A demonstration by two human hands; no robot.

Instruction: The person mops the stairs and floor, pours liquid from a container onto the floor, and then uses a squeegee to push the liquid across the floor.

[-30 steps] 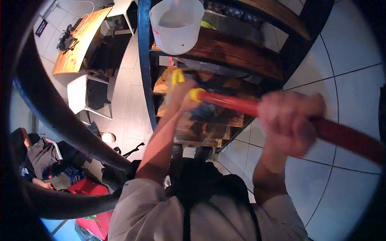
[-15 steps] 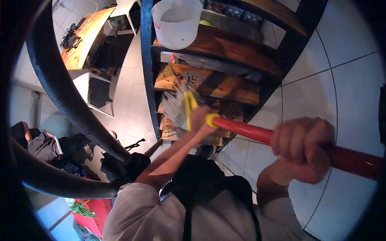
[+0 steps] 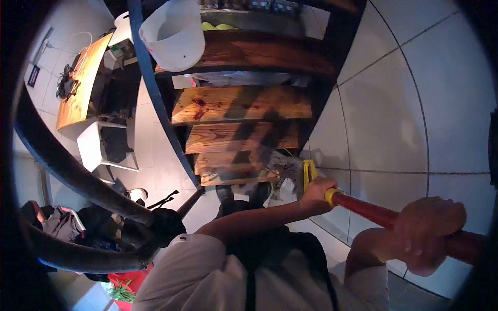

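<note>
A mop with a red handle [image 3: 365, 211], a yellow clamp head [image 3: 309, 171] and grey strings [image 3: 285, 168] slants across my front. My left hand [image 3: 316, 198] is closed round its lower end, just behind the yellow clamp. Farther up the handle, my right hand [image 3: 428, 233] is wrapped in a fist. The strings are blurred and hang by the right end of the lower wooden steps [image 3: 228, 161]. On a higher step, at the left, stands a white bucket [image 3: 179, 44].
Dark curved railings [image 3: 78, 166] run down my left side. A white chair [image 3: 92, 147] and a wooden table [image 3: 85, 88] with cables stand beyond the stairs. Tiled wall or floor [image 3: 384, 119] lies to the right. Bags and clothes [image 3: 62, 225] are at lower left.
The mop head has swung right, off the middle of the steps to their right end. Both hands moved right and down with it. The view has shifted, so the bucket appears farther left.
</note>
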